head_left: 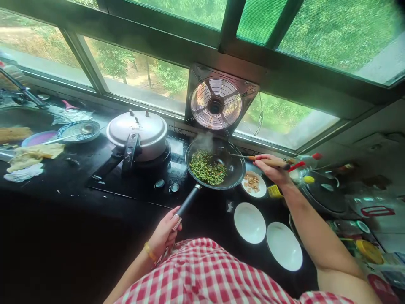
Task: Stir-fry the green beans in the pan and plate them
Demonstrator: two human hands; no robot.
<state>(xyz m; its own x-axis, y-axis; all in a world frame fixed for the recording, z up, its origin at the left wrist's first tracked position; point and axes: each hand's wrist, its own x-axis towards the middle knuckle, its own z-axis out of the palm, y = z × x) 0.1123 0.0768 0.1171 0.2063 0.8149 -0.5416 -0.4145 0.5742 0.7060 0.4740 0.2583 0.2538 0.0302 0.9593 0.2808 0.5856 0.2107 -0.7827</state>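
A black frying pan (236, 169) stands on the stove, holding chopped green vegetables with orange bits (207, 167) that give off steam. My left hand (164, 232) is closed round the end of the pan's long handle (187, 203). My right hand (271, 167) is closed on the wooden handle of a spatula (242, 156), whose metal end reaches into the pan from the right.
A steel pressure cooker (137, 131) sits on the left burner of the black glass stove (139, 181). An exhaust fan (217, 102) is set in the window. Right of the pan are a small plate of nuts (254, 183), two white plates (249, 222), jars and lids. Bowls and cloths lie at left.
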